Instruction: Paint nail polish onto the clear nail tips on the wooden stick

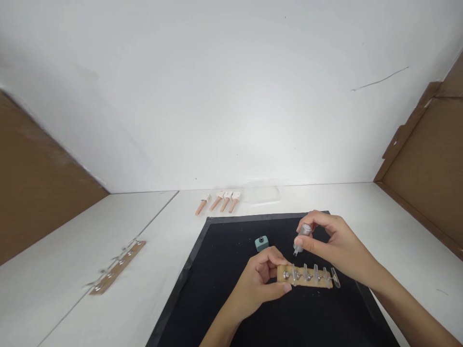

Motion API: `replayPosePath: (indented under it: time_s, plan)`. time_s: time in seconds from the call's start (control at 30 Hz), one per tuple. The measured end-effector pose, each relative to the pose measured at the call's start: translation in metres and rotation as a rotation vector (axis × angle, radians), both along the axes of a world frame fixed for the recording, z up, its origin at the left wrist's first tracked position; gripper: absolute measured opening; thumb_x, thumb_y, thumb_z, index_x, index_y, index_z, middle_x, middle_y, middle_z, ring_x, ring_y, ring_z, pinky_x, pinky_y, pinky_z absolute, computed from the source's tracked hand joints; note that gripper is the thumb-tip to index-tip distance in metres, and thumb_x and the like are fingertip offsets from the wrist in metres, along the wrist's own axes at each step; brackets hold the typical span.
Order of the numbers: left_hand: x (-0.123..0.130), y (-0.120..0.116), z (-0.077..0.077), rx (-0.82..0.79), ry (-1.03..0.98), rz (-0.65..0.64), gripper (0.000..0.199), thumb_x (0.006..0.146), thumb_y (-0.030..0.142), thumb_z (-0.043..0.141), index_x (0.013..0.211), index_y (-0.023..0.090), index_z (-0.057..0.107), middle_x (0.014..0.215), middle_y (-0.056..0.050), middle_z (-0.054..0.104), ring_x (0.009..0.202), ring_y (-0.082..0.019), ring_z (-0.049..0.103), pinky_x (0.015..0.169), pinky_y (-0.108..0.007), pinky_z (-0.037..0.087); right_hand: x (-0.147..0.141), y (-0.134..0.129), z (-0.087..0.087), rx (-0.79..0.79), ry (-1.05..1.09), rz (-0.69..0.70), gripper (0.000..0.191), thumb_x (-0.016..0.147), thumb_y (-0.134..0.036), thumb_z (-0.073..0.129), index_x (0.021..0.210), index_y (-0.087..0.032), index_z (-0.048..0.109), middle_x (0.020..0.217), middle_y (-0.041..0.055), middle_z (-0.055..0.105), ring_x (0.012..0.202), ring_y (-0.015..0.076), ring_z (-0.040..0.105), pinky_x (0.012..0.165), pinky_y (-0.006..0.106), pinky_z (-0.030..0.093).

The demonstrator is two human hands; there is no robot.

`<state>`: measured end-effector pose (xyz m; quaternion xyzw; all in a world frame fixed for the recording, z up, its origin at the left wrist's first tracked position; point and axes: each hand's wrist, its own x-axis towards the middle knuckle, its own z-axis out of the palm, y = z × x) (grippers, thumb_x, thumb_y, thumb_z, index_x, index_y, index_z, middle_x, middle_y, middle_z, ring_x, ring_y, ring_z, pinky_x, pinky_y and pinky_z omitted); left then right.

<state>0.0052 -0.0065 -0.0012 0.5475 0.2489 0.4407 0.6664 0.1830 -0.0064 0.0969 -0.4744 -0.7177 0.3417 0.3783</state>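
My left hand [261, 282] pinches the left end of a wooden nail-tip stand [306, 282] between thumb and fingers. Several clear false nail tips [316, 274] stand in a row along it on small silver holders. Above the stand, my right hand [327, 236] grips the grey cap of a nail polish brush [302, 234], its narrow tip pointing down and apart from the nail tips. Just beyond my left hand sits a small teal polish bottle [261, 243] with a dark, uncapped neck.
A black mat [217, 279] lies beneath my hands. Several pinkish-handled bottles [224, 201] and a clear tray [261, 194] lie along the back. Another wooden stand [119, 269] with clear tips is at the left. Cardboard panels [427, 159] flank the white table.
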Motion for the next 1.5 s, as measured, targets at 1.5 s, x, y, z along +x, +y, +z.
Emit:
replayPosePath:
  time_s: [1.5]
  plan:
    - [-0.001,0.001,0.015,-0.201,-0.154,-0.062,0.029,0.053,0.024,0.080,0.068,0.017,0.056,0.066,0.003,0.052,0.055,-0.007,0.045,0.052,-0.020,0.036,0.002,-0.004,0.011,-0.142,0.017,0.205,0.010,0.078,-0.030,0.062,0.073,-0.022,0.061,0.068,-0.0014,0.056,0.063,0.0139,0.050,0.057,0.027,0.043]
